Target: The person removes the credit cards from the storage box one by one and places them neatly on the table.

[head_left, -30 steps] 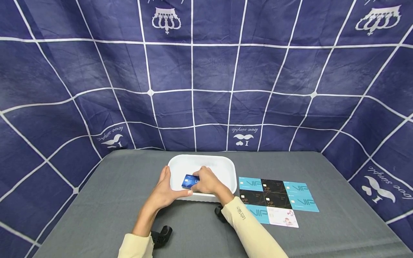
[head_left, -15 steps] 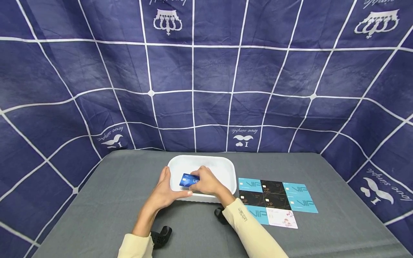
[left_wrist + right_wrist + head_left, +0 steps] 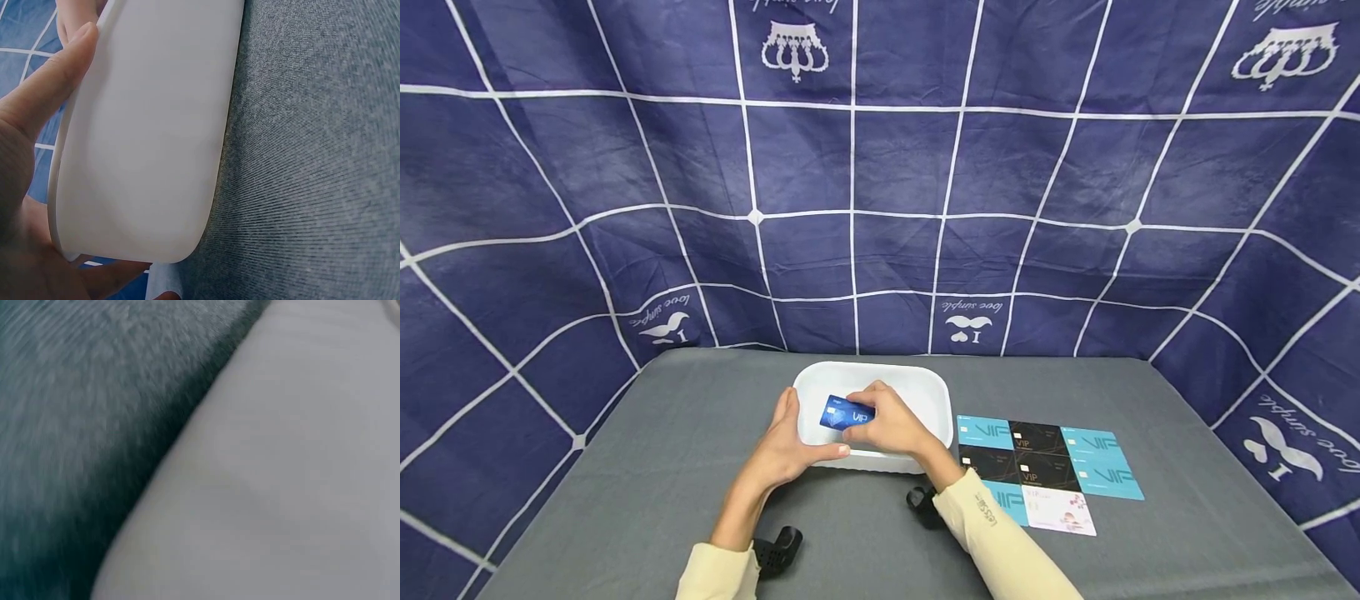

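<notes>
A white plastic tray (image 3: 917, 400) stands on the grey cloth. My left hand (image 3: 781, 450) holds its near left corner, thumb along the front rim and fingers around the end. The left wrist view shows that thumb (image 3: 65, 69) over the rim and the tray's outer wall (image 3: 144, 137). Over the inside of the tray, my right hand (image 3: 891, 423) pinches a blue VIP card (image 3: 841, 412) between thumb and fingers, the card's right end covered. Only the tray's wall (image 3: 281, 475) and grey cloth fill the right wrist view; the hand is out of it.
To the right of the tray, several cards lie edge to edge: turquoise cards (image 3: 1108, 477), black cards (image 3: 1045, 471) and a white floral card (image 3: 1060, 510). The grey tablecloth (image 3: 647, 467) covers the table. A blue curtain with white lines (image 3: 895, 258) hangs behind.
My right hand has raised the blue card a little and tilted it, so more of its VIP lettering shows. The left hand keeps its hold on the tray.
</notes>
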`<state>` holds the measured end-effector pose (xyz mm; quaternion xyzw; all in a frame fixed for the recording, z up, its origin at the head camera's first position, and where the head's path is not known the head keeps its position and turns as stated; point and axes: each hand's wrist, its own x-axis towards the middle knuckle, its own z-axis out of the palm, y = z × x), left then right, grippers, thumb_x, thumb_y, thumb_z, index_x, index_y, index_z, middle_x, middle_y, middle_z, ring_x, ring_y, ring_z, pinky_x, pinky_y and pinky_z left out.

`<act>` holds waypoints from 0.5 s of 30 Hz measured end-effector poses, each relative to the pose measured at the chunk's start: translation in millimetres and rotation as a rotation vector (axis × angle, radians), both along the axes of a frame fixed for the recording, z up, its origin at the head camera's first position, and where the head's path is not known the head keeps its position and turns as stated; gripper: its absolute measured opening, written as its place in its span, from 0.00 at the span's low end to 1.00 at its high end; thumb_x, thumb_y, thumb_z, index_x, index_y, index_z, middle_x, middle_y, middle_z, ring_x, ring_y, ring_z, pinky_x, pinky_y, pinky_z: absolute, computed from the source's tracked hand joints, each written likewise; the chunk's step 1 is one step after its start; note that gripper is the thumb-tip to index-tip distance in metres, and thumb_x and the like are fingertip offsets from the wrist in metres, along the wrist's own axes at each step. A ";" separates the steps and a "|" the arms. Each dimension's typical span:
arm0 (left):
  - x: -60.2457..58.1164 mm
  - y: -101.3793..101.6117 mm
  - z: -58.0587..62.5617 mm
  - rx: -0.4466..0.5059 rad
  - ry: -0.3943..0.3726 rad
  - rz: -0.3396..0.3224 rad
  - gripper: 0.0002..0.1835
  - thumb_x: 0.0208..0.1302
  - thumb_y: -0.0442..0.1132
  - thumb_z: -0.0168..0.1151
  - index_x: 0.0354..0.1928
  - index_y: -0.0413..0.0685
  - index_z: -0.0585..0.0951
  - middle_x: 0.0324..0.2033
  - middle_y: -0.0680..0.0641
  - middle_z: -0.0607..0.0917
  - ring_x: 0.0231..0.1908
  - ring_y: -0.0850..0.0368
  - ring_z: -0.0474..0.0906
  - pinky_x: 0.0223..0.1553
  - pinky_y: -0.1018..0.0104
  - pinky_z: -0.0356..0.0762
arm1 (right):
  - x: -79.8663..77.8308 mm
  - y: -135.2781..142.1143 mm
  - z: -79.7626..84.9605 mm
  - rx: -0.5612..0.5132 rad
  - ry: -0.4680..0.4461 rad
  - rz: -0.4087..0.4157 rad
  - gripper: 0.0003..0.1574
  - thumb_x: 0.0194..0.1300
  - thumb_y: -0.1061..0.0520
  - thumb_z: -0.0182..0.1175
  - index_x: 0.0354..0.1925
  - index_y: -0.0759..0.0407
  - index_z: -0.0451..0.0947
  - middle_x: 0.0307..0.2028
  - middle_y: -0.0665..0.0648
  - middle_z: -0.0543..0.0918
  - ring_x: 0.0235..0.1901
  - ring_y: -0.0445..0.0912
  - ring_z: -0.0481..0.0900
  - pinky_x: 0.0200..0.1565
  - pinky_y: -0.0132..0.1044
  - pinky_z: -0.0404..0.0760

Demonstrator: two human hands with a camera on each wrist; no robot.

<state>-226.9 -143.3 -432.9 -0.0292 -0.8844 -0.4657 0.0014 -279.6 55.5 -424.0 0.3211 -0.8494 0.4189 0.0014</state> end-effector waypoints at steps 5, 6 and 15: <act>-0.9 1.0 -0.1 -0.002 0.003 0.003 0.74 0.41 0.54 0.82 0.74 0.27 0.38 0.75 0.31 0.38 0.74 0.37 0.39 0.70 0.46 0.45 | 6.5 13.6 8.9 -0.020 0.011 -0.008 0.35 0.47 0.59 0.73 0.55 0.69 0.80 0.38 0.55 0.76 0.39 0.45 0.72 0.43 0.37 0.72; -0.9 1.1 0.1 -0.006 0.001 0.003 0.74 0.42 0.54 0.82 0.74 0.27 0.38 0.75 0.31 0.38 0.74 0.37 0.39 0.70 0.46 0.45 | 8.1 17.0 10.1 -0.019 0.018 -0.010 0.35 0.47 0.59 0.74 0.55 0.69 0.80 0.38 0.55 0.76 0.39 0.45 0.72 0.43 0.37 0.72; -0.1 -0.3 0.8 -0.005 -0.030 0.004 0.74 0.43 0.55 0.81 0.75 0.28 0.37 0.75 0.32 0.37 0.74 0.38 0.38 0.70 0.45 0.43 | 28.5 49.7 18.0 0.015 0.026 -0.020 0.34 0.51 0.57 0.73 0.57 0.66 0.80 0.40 0.51 0.75 0.39 0.44 0.72 0.42 0.36 0.73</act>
